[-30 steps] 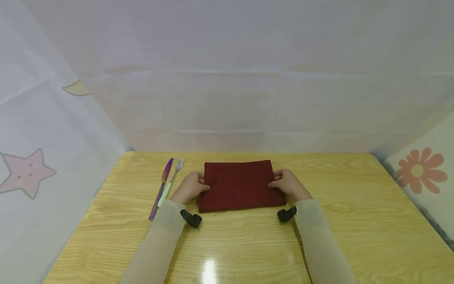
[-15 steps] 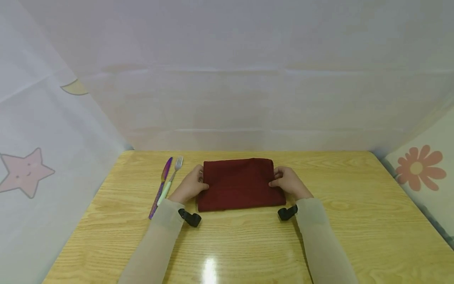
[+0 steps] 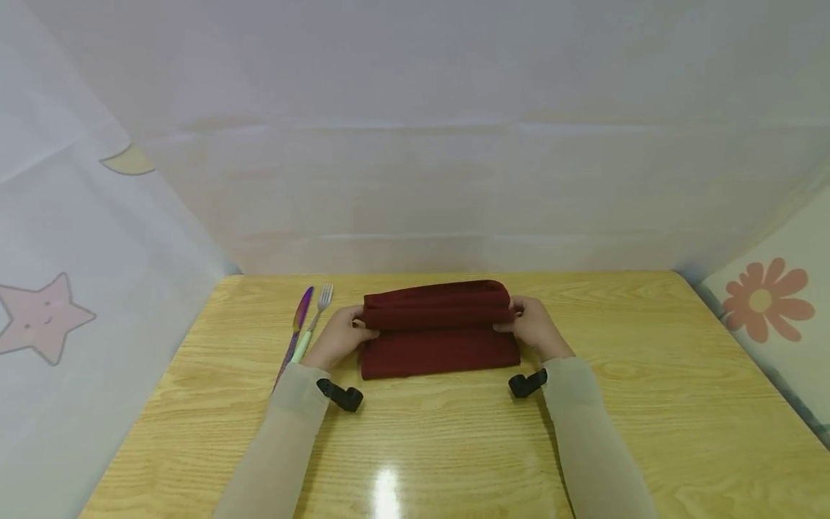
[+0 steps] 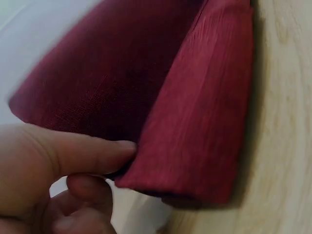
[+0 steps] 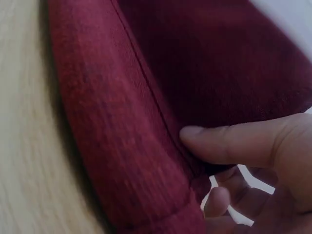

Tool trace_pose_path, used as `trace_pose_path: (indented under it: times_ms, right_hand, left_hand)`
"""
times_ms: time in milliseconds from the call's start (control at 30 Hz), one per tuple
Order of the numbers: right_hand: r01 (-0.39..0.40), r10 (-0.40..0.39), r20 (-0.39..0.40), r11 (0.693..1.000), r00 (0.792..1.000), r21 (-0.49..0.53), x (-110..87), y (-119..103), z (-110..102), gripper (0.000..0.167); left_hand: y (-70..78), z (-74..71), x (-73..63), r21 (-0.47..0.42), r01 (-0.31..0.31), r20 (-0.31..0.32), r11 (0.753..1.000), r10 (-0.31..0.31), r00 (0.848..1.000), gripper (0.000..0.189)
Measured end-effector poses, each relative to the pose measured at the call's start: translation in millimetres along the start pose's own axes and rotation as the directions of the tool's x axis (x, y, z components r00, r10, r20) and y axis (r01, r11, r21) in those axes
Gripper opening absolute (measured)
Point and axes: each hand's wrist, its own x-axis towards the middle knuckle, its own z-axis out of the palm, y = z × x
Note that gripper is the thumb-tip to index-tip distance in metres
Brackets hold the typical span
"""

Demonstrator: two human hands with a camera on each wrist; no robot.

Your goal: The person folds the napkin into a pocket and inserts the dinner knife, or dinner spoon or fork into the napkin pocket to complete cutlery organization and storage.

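Observation:
A dark red cloth napkin (image 3: pixel 441 353) lies on the table, its far part raised and folding over toward the near side. At the left end, my left hand (image 3: pixel 339 335) pinches the cloth, the thumb (image 4: pixel 107 153) on its upper face and the other fingers curled below. My right hand (image 3: pixel 533 328) pinches the right end the same way, its thumb (image 5: pixel 224 144) pressed at the crease. Both wrist views show the near layer of cloth resting on the wood while the far layer stands up.
To the left of the napkin lie a purple knife (image 3: pixel 301 310) and a fork (image 3: pixel 324 297) with a pale green handle, both partly behind my left hand and sleeve. The wooden table (image 3: pixel 648 404) ends at a pale fabric backdrop (image 3: pixel 421 202).
The napkin lay nearly flat a second ago. Its far part has since been lifted and folded toward me between both hands, which have moved slightly; knife and fork stay put.

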Motion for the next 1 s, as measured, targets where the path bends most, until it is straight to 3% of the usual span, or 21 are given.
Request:
trace_pose_path:
  times_ms: [67, 133, 333, 467, 600, 767, 833, 1000]
  right_hand:
    - [0.023, -0.023, -0.031, 1.000, 0.999, 0.015, -0.4, 0.0, 0.2, 0.011]
    - [0.037, -0.035, -0.056, 0.999, 0.998, 0.034, -1.0, 0.5, 0.8, 0.013]
    - [0.095, -0.101, 0.035, 0.986, 0.994, 0.139, -1.4, 6.3, -2.4, 0.006]
    - [0.206, -0.224, 0.134, 0.969, 0.965, 0.137, -0.7, 15.4, -11.7, 0.006]
    - [0.282, -0.314, 0.188, 0.942, 0.930, 0.179, -1.0, 22.9, -20.4, 0.013]
    - [0.184, -0.255, 0.227, 0.938, 0.940, 0.294, -3.9, 21.3, -25.4, 0.023]
    - [0.157, -0.222, 0.228, 0.950, 0.948, 0.271, -4.5, 18.8, -26.8, 0.030]
    - [0.148, -0.182, 0.241, 0.977, 0.953, 0.152, -5.7, 11.9, -29.8, 0.027]
  left_hand:
    - [-1.1, 0.6, 0.4, -0.008, -0.028, -0.040, 1.000, 0.027, 0.999, 0.019]
    - [-1.1, 0.8, 0.0, -0.013, -0.039, -0.057, 0.999, 0.038, 0.998, 0.011]
    - [0.4, -4.0, -3.4, -0.024, -0.030, -0.010, 0.999, 0.030, 1.000, 0.026]
    - [-0.1, -10.6, -4.3, 0.004, -0.121, 0.075, 0.993, 0.121, 0.990, 0.024]
    - [-1.6, -15.7, -4.9, 0.025, -0.156, 0.140, 0.987, 0.151, 0.978, 0.022]
    - [0.9, -18.7, -6.1, 0.039, -0.111, 0.133, 0.993, 0.105, 0.986, 0.022]
    - [4.7, -19.4, -7.5, 0.027, -0.075, 0.134, 0.997, 0.071, 0.988, 0.018]
    - [13.9, -17.6, -9.4, -0.024, -0.024, 0.165, 0.999, 0.028, 0.986, 0.015]
